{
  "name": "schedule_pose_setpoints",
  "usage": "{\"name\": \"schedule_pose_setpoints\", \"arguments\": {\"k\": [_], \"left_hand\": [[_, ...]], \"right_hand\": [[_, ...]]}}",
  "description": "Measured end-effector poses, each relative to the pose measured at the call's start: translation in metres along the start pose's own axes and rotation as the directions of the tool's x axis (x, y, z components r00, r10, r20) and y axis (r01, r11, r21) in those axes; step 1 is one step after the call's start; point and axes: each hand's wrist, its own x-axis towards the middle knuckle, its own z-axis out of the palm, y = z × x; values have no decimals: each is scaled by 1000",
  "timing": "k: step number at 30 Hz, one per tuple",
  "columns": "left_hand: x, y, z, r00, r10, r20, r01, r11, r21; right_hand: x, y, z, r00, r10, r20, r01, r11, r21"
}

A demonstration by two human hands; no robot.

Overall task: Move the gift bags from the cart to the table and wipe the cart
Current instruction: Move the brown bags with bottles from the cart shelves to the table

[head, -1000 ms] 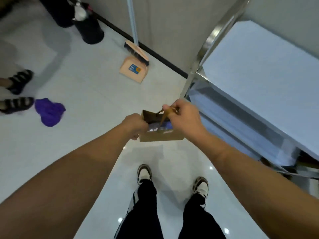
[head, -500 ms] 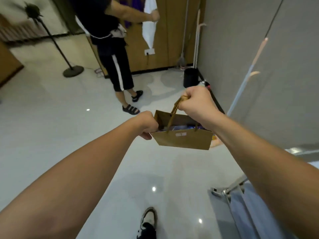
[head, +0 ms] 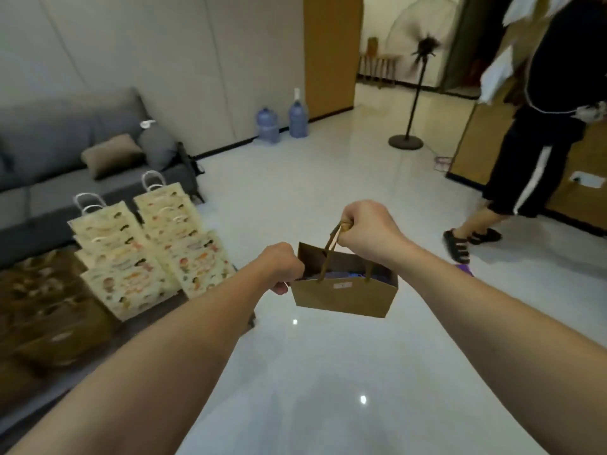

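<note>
The right hand [head: 369, 229] has its grip closed round the handles of a brown bag [head: 343, 292], and the left hand [head: 282, 267] pinches the bag's near-left rim. The bag hangs in the air over the floor [head: 328, 372], off the cart, which is out of sight. To the left, printed bags [head: 147, 247] already lie overlapping at the far end of the bench [head: 42, 323], in front of a sofa [head: 49, 165]. I'd judge the moving well under way. This bag is yet to land, and no wiping shows.
</note>
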Motion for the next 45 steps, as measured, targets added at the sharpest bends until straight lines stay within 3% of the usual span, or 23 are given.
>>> {"name": "schedule_pose_setpoints", "arguments": {"k": [8,15,23,31,36,38,45], "left_hand": [[-71,-308,-108,939,-308,-151,271,936,-225],[-170,-553,-146,751,-607,-260,482,773,-411],[-257,-705,-173,477,-854,-207,574,482,-662],[-258,-816,-207,258,-962,-85,630,234,-740],[-235,-862,-246,245,-967,-67,636,212,-742],[-229,-878,-258,238,-967,-85,625,220,-749],[-214,-948,-268,319,-947,-40,667,254,-701]], "right_hand": [[-17,-233,223,916,-286,282,297,955,4],[-74,-400,410,692,-438,574,493,868,67],[-139,-538,584,462,-564,684,588,772,240],[-157,-625,733,206,-523,827,592,739,321],[-154,-659,804,108,-439,892,559,769,311],[-151,-674,826,99,-430,897,575,761,301],[-124,-714,897,119,-356,927,647,736,200]]}}
